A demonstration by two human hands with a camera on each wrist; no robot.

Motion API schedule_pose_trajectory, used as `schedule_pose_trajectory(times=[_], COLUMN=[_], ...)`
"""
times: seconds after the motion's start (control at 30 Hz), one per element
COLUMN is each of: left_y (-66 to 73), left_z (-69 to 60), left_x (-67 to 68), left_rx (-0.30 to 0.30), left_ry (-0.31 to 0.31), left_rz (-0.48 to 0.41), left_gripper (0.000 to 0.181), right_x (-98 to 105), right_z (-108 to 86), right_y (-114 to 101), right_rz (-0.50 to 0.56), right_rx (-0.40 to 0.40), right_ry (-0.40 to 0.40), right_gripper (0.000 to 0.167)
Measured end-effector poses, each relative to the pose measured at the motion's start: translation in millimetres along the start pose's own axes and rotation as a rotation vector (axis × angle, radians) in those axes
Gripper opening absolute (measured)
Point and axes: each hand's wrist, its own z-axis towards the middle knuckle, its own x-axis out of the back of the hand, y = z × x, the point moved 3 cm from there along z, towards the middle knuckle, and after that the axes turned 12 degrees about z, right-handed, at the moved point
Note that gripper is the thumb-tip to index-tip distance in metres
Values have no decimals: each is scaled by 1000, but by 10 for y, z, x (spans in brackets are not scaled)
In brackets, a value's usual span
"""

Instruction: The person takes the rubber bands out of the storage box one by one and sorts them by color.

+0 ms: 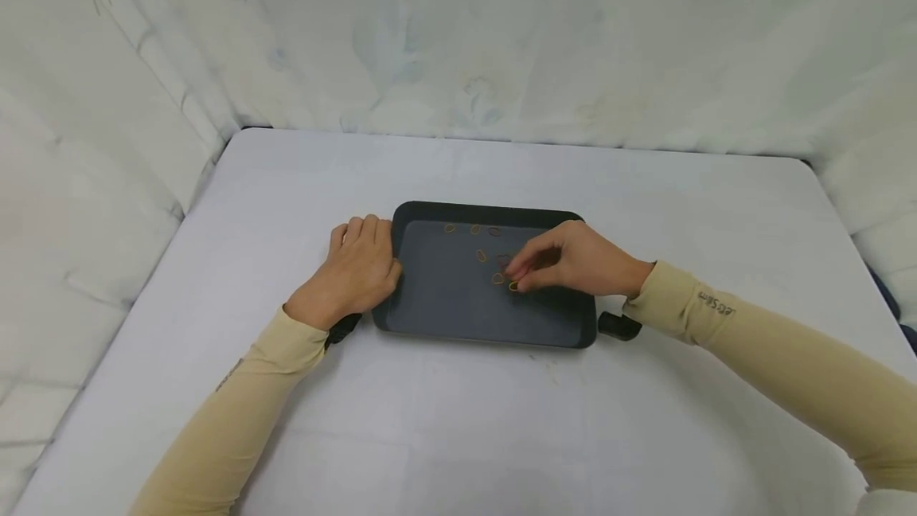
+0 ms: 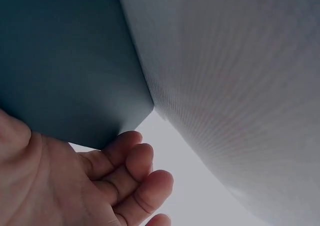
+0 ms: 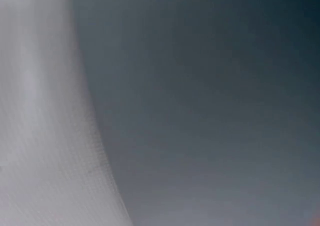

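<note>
A dark rectangular tray (image 1: pixel 444 293) lies on the white table, its side also filling much of the left wrist view (image 2: pixel 65 61) and right wrist view (image 3: pixel 210 111). The left hand (image 1: pixel 354 265) grips the tray's left rim, its curled fingers (image 2: pixel 147 191) seen from below. Over the tray's right half, the right hand (image 1: pixel 576 261) pinches a small yellow band (image 1: pixel 513 287) at its fingertips, low over the tray floor. Several thin yellow and reddish loops are scattered beside and beyond it, among them a yellow one (image 1: pixel 481 256) and a reddish one (image 1: pixel 494 232).
White table surface (image 1: pixel 487 436) surrounds the tray on all sides. Pale patterned curtains (image 1: pixel 458 46) hang behind the table and at both sides. Dark objects sit at both wrists, the right one (image 1: pixel 619 326) just beyond the tray's right edge.
</note>
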Motion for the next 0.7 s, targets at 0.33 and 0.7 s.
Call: schedule_pose_trajectory(times=[0.33, 0.7], left_y=[-63, -98], left_z=[27, 62], left_x=[-17, -52], left_rx=[1, -15], left_ry=[-6, 18], left_rz=[-18, -13], left_gripper=[30, 29], right_x=[78, 156], right_z=[-80, -181], right_y=[-34, -72], right_rz=[189, 358], right_rx=[-71, -94], right_ry=[105, 204], right_gripper=[37, 31])
